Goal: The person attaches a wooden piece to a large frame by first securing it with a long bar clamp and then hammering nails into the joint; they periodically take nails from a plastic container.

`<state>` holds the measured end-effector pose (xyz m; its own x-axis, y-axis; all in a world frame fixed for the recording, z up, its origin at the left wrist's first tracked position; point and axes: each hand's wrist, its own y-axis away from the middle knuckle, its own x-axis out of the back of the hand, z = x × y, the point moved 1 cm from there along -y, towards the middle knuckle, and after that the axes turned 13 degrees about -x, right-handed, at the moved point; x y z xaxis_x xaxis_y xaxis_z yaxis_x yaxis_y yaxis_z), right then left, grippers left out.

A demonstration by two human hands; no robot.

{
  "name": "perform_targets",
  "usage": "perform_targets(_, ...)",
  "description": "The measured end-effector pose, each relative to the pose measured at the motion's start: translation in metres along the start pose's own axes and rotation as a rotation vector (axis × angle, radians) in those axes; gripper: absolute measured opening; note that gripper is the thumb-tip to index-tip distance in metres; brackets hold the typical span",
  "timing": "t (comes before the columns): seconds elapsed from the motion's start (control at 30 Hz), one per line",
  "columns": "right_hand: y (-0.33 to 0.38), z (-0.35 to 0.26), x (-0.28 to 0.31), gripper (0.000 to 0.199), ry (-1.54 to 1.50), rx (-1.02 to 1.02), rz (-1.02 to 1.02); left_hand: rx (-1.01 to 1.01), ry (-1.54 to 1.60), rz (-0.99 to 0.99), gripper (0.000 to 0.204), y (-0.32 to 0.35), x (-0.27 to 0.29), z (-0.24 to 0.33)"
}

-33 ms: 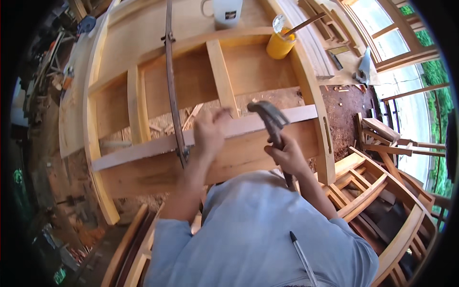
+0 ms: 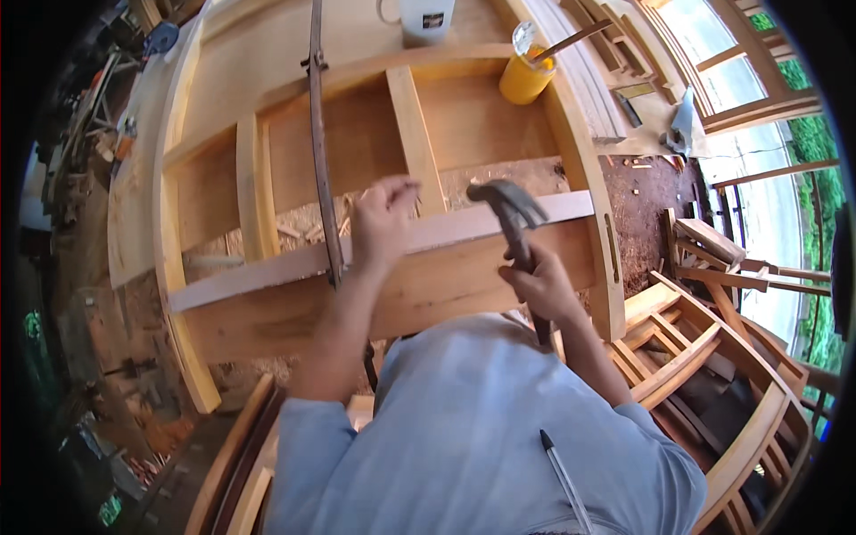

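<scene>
My right hand (image 2: 546,283) is closed round the handle of a claw hammer (image 2: 510,203), its metal head raised above a pale pinkish strip (image 2: 473,225). This strip lies along the near rail (image 2: 446,285) of a large wooden frame. Left of the hammer, my left hand (image 2: 382,223) hovers over the strip with thumb and fingers pinched together. Whatever is between the fingertips is too small and blurred to make out. Close by the left hand, a long dark bar clamp (image 2: 319,143) crosses the frame from far to near.
A yellow pot (image 2: 526,80) with a stick in it stands on the frame's far right corner, near a whitish jug (image 2: 424,20). A handsaw (image 2: 681,125) lies at the right. Another slatted wooden frame (image 2: 678,374) is at my lower right. Wood shavings litter the floor.
My left hand has lifted slightly away from me. The hammer has shifted only a little, still in my right hand. The view has tilted slightly.
</scene>
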<state>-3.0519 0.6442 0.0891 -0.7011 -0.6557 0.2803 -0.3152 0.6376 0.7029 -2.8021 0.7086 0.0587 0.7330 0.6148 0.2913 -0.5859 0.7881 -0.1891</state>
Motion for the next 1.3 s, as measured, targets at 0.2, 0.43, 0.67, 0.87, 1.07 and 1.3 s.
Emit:
perform_targets(0.2,0.024,-0.045,0.043,0.035,-0.326,0.378,-0.189,-0.192,0.002,-0.327,0.013,-0.041,0.0,-0.055)
perform_targets(0.43,0.011,0.0,0.024,0.03,-0.03,0.145,0.044,-0.217,0.066,-0.405,0.013,-0.036,-0.006,-0.069)
perform_targets(0.67,0.012,0.015,0.012,0.029,0.012,0.005,-0.009,-0.179,0.004,-0.487,0.013,-0.035,-0.01,-0.074)
perform_targets(0.87,0.016,-0.011,0.005,0.026,0.02,0.106,-0.02,-0.172,0.01,-0.465,0.012,-0.035,-0.01,-0.074)
perform_targets(1.07,0.016,-0.015,0.002,0.025,0.065,0.065,-0.042,-0.262,-0.018,-0.467,0.011,-0.035,-0.009,-0.072)
perform_targets(1.3,0.017,-0.016,0.002,0.025,0.161,0.073,-0.015,-0.324,-0.026,-0.461,0.009,-0.034,-0.009,-0.067)
